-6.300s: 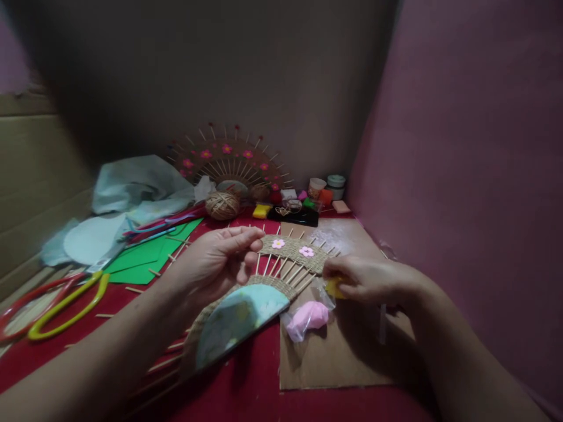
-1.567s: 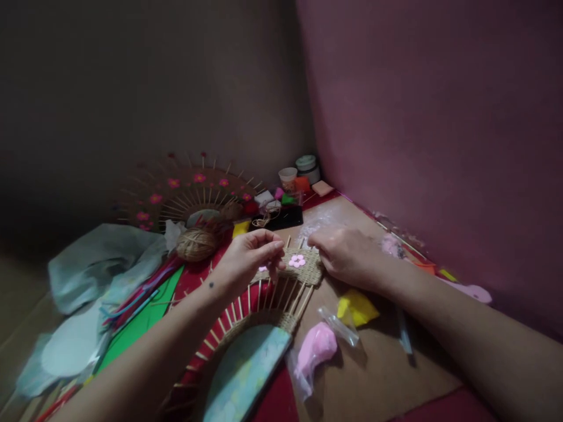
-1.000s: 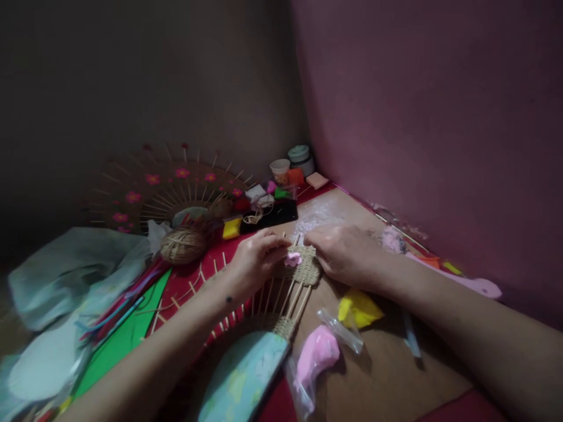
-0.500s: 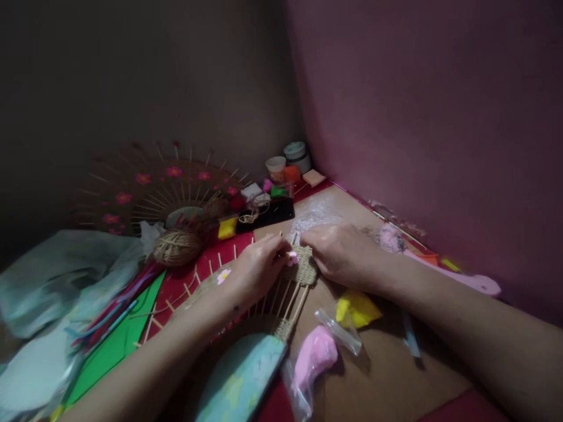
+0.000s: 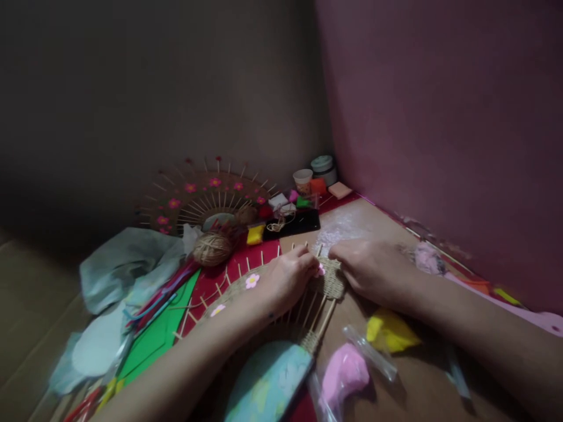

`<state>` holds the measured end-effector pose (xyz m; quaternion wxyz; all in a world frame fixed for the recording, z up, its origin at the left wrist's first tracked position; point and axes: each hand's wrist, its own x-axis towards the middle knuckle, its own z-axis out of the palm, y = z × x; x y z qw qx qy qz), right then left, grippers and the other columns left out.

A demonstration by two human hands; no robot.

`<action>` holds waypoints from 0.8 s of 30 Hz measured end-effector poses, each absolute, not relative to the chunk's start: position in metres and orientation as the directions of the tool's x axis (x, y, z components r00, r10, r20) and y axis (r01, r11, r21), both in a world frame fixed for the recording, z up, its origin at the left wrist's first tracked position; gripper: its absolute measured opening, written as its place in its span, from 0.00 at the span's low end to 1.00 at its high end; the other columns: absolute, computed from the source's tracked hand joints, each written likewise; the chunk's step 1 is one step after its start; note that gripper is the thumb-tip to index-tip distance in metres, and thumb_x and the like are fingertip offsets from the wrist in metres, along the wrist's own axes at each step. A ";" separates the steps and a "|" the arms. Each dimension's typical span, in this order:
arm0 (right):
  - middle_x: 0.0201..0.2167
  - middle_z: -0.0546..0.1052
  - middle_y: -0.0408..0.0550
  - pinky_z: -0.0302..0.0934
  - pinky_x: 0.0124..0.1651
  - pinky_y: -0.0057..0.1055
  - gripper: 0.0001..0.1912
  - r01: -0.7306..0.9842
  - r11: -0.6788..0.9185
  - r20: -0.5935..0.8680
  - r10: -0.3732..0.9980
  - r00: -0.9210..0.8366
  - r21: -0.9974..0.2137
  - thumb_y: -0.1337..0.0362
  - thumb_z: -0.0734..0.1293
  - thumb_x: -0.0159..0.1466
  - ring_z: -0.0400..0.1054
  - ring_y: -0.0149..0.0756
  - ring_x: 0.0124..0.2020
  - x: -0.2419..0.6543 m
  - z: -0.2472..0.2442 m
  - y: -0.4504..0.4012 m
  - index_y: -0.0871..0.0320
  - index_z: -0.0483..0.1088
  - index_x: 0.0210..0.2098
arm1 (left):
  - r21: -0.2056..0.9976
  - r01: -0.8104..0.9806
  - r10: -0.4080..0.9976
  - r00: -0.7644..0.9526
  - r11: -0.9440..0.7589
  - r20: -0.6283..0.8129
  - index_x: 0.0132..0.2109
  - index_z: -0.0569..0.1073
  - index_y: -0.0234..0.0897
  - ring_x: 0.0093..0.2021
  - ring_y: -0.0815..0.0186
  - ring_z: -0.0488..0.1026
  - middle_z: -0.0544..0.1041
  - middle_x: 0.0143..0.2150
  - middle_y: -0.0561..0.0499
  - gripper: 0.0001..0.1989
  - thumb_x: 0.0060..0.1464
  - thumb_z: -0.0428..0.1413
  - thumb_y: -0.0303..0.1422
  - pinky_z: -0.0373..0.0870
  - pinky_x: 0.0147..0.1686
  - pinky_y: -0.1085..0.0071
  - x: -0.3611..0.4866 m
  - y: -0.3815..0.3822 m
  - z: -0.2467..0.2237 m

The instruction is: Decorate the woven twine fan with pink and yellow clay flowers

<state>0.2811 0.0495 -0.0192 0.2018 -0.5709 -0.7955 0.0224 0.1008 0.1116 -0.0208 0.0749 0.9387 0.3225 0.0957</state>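
A fan-shaped weaving of twine on thin sticks (image 5: 332,281) lies in front of me, its lower part a painted blue-green half disc (image 5: 268,381). White-and-pink flowers with yellow centres, such as this flower (image 5: 252,281), sit on the woven band. My left hand (image 5: 285,278) reaches over the band, its fingers pinched at a small pink flower (image 5: 321,269) near the right end and partly covering it. My right hand (image 5: 369,266) is closed at the weaving's right edge, its fingertips curled out of sight against the twine and sticks.
A twine ball (image 5: 213,248), black phone (image 5: 292,224) and paper cup (image 5: 303,181) stand beyond the weaving. Another flowered stick fan (image 5: 200,190) leans at the back wall. Pink clay (image 5: 345,375) and yellow clay (image 5: 391,331) lie nearer, by green sheets (image 5: 153,346).
The view has swung left, so everything sits further right in the picture. Both hands stay at the weaving's right end, the left still pinched by the pink flower.
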 end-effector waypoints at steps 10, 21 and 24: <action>0.32 0.78 0.51 0.49 0.30 0.30 0.11 0.913 0.321 0.268 0.930 -0.253 -0.252 0.73 0.62 0.58 0.68 0.36 0.31 0.282 -0.019 0.049 0.59 0.73 0.38 | 0.226 0.580 0.618 0.766 -0.783 0.176 0.38 0.75 0.36 0.33 0.69 0.70 0.71 0.35 0.50 0.10 0.61 0.49 0.31 0.67 0.34 0.73 0.090 0.117 -0.022; 0.31 0.78 0.50 0.44 0.28 0.31 0.09 0.913 0.340 0.300 0.916 -0.267 -0.226 0.73 0.61 0.57 0.66 0.34 0.28 0.283 -0.022 0.051 0.58 0.71 0.34 | 0.107 0.615 0.624 0.774 -0.781 0.107 0.37 0.73 0.35 0.31 0.70 0.67 0.69 0.35 0.50 0.12 0.62 0.45 0.29 0.64 0.30 0.74 0.089 0.100 -0.017; 0.31 0.78 0.51 0.43 0.27 0.31 0.09 0.914 0.341 0.300 0.915 -0.270 -0.219 0.73 0.61 0.57 0.66 0.34 0.27 0.283 -0.020 0.050 0.59 0.71 0.34 | 0.073 0.608 0.612 0.786 -0.791 0.088 0.36 0.72 0.34 0.31 0.69 0.67 0.69 0.36 0.49 0.13 0.62 0.44 0.29 0.63 0.30 0.73 0.092 0.099 -0.017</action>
